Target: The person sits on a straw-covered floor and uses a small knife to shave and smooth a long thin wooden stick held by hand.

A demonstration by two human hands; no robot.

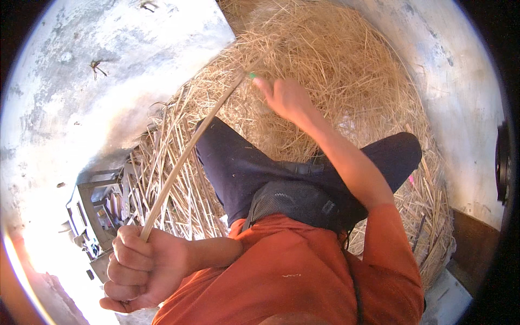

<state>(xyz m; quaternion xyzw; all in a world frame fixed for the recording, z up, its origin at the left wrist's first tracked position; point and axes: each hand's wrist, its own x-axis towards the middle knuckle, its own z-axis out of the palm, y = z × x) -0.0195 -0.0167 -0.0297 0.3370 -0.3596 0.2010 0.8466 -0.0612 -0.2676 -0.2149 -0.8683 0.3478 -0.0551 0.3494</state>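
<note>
A long, thin pale stalk (189, 147) runs slantwise from lower left up toward the far middle. My left hand (143, 268) is closed in a fist round its near end, at the lower left. Far out along the stalk, my right hand (290, 100) reaches over the straw with most fingers curled in. At its fingertip, right beside the stalk, shows a small green thing (252, 75) whose kind I cannot make out. The stalk's far end blurs into the straw behind it.
A large heap of dry straw (336, 65) spreads in front of my crossed legs. Cut stalks (168, 200) lie in a bundle at left. A small shelf (92, 211) with assorted items stands beyond them. Whitish walls (108, 81) close in on both sides. A black pouch (292, 203) rests on my lap.
</note>
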